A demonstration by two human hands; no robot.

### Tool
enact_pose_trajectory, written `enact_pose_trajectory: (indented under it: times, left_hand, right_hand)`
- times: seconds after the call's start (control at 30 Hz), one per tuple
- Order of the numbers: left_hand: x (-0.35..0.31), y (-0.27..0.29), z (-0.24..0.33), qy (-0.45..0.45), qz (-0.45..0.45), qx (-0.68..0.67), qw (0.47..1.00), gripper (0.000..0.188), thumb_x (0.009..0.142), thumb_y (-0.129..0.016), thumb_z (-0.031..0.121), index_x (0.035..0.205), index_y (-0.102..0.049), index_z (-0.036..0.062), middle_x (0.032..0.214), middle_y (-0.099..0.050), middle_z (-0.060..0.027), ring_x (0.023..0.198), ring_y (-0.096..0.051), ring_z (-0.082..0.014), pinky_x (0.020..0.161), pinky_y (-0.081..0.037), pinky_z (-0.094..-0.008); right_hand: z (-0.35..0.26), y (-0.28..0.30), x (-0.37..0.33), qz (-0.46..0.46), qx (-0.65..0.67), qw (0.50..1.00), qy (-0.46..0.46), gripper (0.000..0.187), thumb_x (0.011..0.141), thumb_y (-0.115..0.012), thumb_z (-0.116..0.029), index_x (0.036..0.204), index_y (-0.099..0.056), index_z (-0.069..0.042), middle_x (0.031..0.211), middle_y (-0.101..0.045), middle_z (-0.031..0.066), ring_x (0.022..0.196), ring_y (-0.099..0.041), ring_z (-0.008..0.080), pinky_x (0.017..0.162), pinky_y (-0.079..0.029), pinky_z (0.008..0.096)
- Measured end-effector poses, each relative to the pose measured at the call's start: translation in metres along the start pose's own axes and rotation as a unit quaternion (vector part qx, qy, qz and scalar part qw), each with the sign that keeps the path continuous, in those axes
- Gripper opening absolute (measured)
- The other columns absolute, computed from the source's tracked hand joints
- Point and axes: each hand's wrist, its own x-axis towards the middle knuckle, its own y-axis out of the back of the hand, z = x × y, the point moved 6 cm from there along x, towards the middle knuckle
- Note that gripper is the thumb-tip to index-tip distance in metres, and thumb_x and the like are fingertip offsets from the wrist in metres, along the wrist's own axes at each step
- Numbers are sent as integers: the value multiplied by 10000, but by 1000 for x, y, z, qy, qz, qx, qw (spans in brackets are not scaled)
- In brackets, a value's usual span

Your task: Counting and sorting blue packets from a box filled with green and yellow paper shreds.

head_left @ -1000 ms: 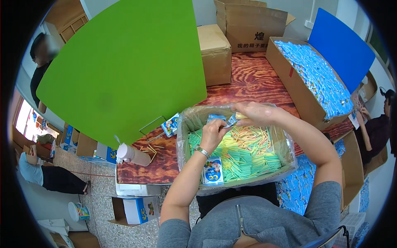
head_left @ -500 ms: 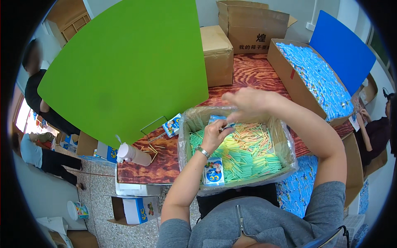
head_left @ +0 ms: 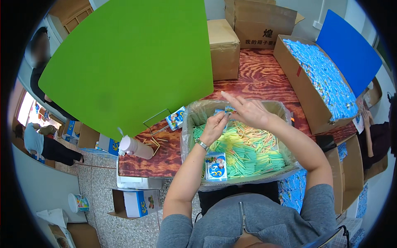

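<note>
From my remote station I read the head view as follows: both hands meet above the far edge of a plastic-lined carton [head_left: 188, 124] on the wood-grain table [head_left: 264, 78]. The left hand [head_left: 214, 126] has its fingers curled together and pinches the near end of a small blue-and-white packet [head_left: 225, 110]; the right hand [head_left: 247, 111] grips the same packet between thumb and lower fingers, with index and middle fingers extended flat and pointing away. The packet is therefore held in the air between the two hands, just above the carton's contents — a dense bed of thin green, yellow and orange sticks [head_left: 248, 151]. A matching printed packet [head_left: 216, 166] lies flat on the sticks near the carton's front wall, and another [head_left: 175, 118] stands just outside its left wall. In my judgement the held packet is light, thin and flexible, with a slick film surface; it will buckle under a hard squeeze and slide under a loose one. Take hold at the edges or corners with a firm fingertip pinch, one hand per end. The sticks look light and loose, likely to scatter if swept. A white-lidded bottle [head_left: 135, 147] lies on its side at the table's left edge — well apart from the hands.
</note>
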Motion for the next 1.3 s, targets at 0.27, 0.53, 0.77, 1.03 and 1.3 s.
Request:
enact_pose_trajectory:
  times: [0.27,0.53,0.77,1.03,1.3]
  left_hand:
    - [-2,52,-13,48,251,-159,954,316,972,-561,254,1154,-622,2,1019,-654,-25,854,-589,-62,759,-485,-213]
    - [-1,57,-28,75,266,-115,954,270,983,-539,243,1038,-646,1,919,-657,-13,750,-587,-65,677,-492,-217]
    - [-2,56,-31,70,271,-125,952,251,983,-539,228,1014,-657,9,889,-663,-12,710,-583,-53,643,-490,-197]
    - [-2,53,-31,73,254,-122,957,264,983,-538,237,1029,-661,8,899,-671,-26,724,-586,-55,669,-493,-202]
    - [-2,15,-4,147,-4,-188,971,663,975,-335,581,1074,-665,15,928,-675,-44,831,-592,-100,770,-477,-269]
  right_hand:
    - [5,-79,4,169,82,980,67,528,865,-637,-231,1343,-423,-164,1063,-625,163,828,-652,375,688,-552,465]
    - [-21,-96,1,154,-50,982,102,474,813,-663,-256,1243,-483,-168,1042,-539,134,780,-636,297,627,-544,385]
    - [-46,-141,-27,-213,68,974,22,370,849,-631,-411,928,-603,-51,941,-627,163,850,-642,372,712,-510,479]
    - [-46,-147,-30,-163,29,984,66,293,865,-629,-347,924,-648,-61,816,-639,125,779,-651,323,651,-516,436]
    - [3,-41,-20,50,183,981,40,132,891,-613,-178,922,-658,-57,793,-648,135,750,-640,314,661,-508,390]
